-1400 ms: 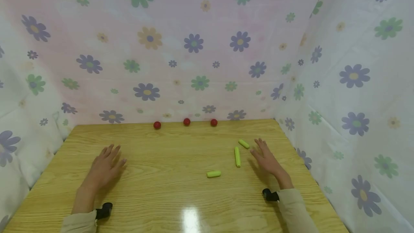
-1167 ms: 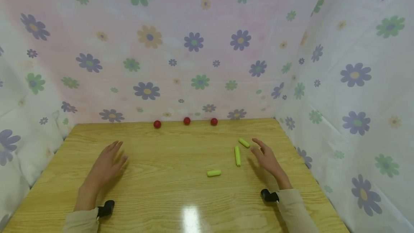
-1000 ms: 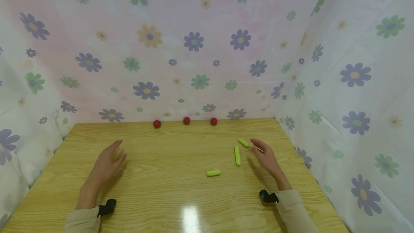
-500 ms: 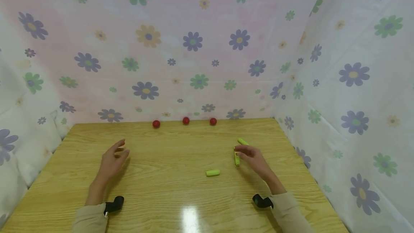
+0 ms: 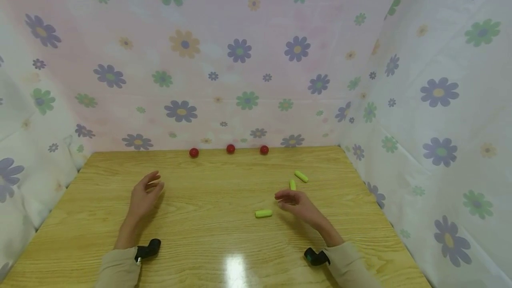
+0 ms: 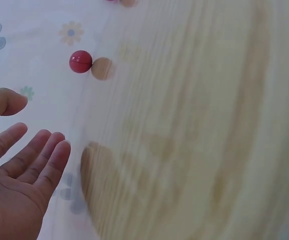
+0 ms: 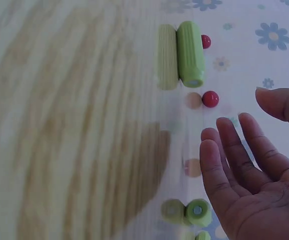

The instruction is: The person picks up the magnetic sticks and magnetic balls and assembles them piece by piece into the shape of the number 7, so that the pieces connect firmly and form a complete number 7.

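Observation:
My left hand (image 5: 145,197) hovers over the left part of the table (image 5: 208,252), fingers loosely bent and holding nothing. The right hand (image 5: 302,209) is above the right part with nothing in its fingers. Its fingertips are just right of a short lime-green ribbed stick (image 5: 263,214), which lies crosswise. A second green stick (image 5: 293,184) is partly hidden behind the right hand. Farther back lies a third green stick (image 5: 301,176), set at a slant. In the right wrist view, the nearest green stick (image 7: 190,54) stands out ahead of the spread fingers.
Along the back edge sit three shiny red balls: a left ball (image 5: 194,153), a middle ball (image 5: 230,149) and a right ball (image 5: 264,150). Flower-print cloth (image 5: 216,97) walls the table at the back and sides. Each wrist carries a black camera (image 5: 316,257).
My right hand has moved left and nearer, past the middle stick toward the crosswise one. The left hand has shifted right, its fingers a little more bent. Sticks and balls have stayed put.

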The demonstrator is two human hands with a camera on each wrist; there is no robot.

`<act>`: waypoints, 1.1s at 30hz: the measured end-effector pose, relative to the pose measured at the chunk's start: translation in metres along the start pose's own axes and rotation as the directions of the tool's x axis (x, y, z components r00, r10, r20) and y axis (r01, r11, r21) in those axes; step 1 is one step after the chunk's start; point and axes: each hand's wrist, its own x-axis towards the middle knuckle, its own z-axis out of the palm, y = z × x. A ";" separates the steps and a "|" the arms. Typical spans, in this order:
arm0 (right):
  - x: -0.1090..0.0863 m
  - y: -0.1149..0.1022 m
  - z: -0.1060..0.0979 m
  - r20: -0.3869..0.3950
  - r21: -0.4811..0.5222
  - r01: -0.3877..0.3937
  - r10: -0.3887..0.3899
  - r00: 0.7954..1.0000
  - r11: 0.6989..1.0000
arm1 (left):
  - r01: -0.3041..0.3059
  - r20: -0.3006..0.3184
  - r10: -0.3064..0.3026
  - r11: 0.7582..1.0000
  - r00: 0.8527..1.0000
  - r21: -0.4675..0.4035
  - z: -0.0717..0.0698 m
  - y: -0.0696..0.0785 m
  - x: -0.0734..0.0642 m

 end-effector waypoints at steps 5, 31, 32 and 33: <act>0.002 -0.001 0.007 0.022 -0.030 -0.008 0.009 1.000 1.000 | 0.005 -0.009 -0.006 0.999 1.000 -0.036 0.005 -0.001 0.003; 0.015 0.001 0.015 0.078 -0.101 0.008 0.000 0.997 0.995 | 0.069 -0.046 -0.081 0.974 0.996 -0.216 0.030 -0.005 0.020; 0.016 0.000 0.015 0.077 -0.105 0.004 0.004 0.997 0.994 | 0.057 -0.051 -0.071 0.973 0.996 -0.224 0.031 -0.006 0.021; 0.016 -0.001 0.015 0.076 -0.111 0.001 0.007 0.997 0.994 | 0.047 -0.057 -0.062 0.971 0.996 -0.234 0.033 -0.007 0.023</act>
